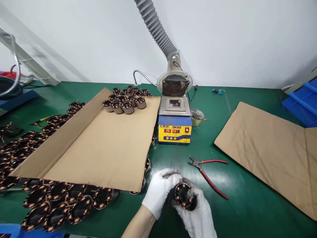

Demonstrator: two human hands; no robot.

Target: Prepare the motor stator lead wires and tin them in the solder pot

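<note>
- The right hand, in a white cloth glove, had its fingers wrapped around a dark, round metal ring with copper wire coils.
- That ring was up near the front of the green tabletop, with its open end facing up and a bit tilted.
- The left hand, in a white cloth glove, was right beside the ring. Its fingers were bent, but I could not tell if they pinched anything.
- Red-handled metal pliers lay spread open, to the right of the hands and farther back.
- Behind the hands stood a blue and yellow box with red glowing numbers. It had a silver metal top.
- A round black fan sat above that, under a fat grey bendy hose.
- A big brown cardboard sheet was on the left. A bunch of more rings stood on its far end.
- Lots of other rings showed around its edges.
- Another brown cardboard sheet lay on the right.
</note>
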